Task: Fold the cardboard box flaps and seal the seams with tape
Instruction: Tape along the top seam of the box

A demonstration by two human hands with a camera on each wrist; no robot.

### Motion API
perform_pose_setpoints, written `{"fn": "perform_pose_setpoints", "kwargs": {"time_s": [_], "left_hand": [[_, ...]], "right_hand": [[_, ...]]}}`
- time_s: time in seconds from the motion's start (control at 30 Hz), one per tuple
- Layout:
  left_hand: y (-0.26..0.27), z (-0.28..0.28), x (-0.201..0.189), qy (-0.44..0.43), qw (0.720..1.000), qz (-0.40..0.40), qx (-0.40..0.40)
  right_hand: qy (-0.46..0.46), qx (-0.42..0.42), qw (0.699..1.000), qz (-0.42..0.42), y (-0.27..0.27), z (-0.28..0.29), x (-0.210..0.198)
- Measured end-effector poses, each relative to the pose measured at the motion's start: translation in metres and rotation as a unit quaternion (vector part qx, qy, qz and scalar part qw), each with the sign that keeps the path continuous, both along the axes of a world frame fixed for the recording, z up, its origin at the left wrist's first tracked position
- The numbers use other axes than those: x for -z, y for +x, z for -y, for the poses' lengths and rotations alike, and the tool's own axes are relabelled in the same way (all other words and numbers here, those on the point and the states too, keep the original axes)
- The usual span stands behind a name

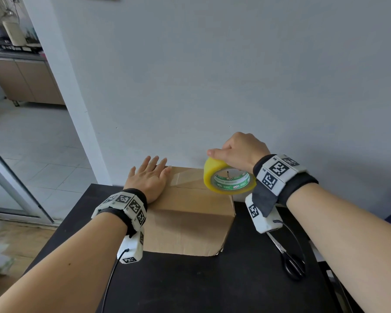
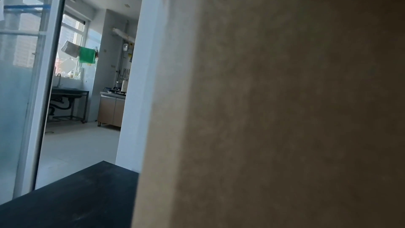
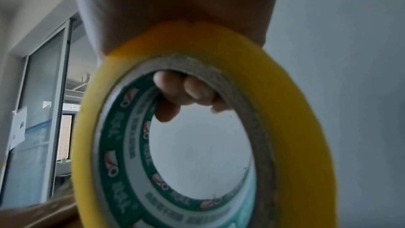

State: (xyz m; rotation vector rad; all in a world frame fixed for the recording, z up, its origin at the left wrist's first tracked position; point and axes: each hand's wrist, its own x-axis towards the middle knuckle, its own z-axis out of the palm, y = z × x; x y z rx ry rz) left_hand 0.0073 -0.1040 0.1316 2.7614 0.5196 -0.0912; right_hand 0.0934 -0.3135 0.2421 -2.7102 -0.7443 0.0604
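Observation:
A brown cardboard box (image 1: pixel 190 213) stands on the black table (image 1: pixel 190 285) against the wall, its top flaps folded down. My left hand (image 1: pixel 150 177) lies flat on the left part of the top, fingers straight. My right hand (image 1: pixel 237 152) grips a yellow roll of tape (image 1: pixel 226 179) above the box's right top edge. A clear strip of tape (image 1: pixel 185 179) stretches from the roll across the top toward my left hand. In the right wrist view my fingertips (image 3: pixel 175 93) curl through the tape roll (image 3: pixel 295 110) core. The left wrist view is filled by the box side (image 2: pixel 285 110).
Black-handled scissors (image 1: pixel 289 258) lie on the table to the right of the box, under my right forearm. A grey wall (image 1: pixel 235 75) rises right behind the box. To the left a doorway opens onto a tiled floor (image 1: pixel 32 141) and kitchen cabinets (image 1: pixel 25 80).

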Motion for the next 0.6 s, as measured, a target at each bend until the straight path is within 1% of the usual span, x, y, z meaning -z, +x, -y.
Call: {"fn": "perform_pose_setpoints", "kwargs": {"time_s": [0.13, 0.2, 0.37, 0.47, 0.53, 0.6], "left_hand": [[-0.001, 0.001, 0.0, 0.011, 1.0, -0.001, -0.003], [-0.001, 0.003, -0.001, 0.008, 1.0, -0.001, -0.003], [0.0, 0.004, 0.001, 0.017, 1.0, -0.005, -0.005], [0.0, 0.004, 0.001, 0.021, 1.0, -0.006, -0.003], [-0.001, 0.006, 0.001, 0.019, 1.0, -0.006, -0.003], [-0.001, 0.007, 0.001, 0.02, 1.0, -0.006, -0.003]], "right_hand": [[-0.109, 0.005, 0.992, 0.058, -0.003, 0.005, -0.007], [-0.147, 0.007, 0.987, 0.068, -0.002, 0.01, -0.008], [-0.162, 0.007, 0.985, 0.058, -0.002, 0.013, -0.009], [-0.2, 0.012, 0.978, 0.065, 0.0, 0.022, -0.011], [-0.224, 0.022, 0.971, 0.081, 0.002, 0.03, -0.007], [-0.228, 0.033, 0.97, 0.08, 0.003, 0.036, 0.002]]}}
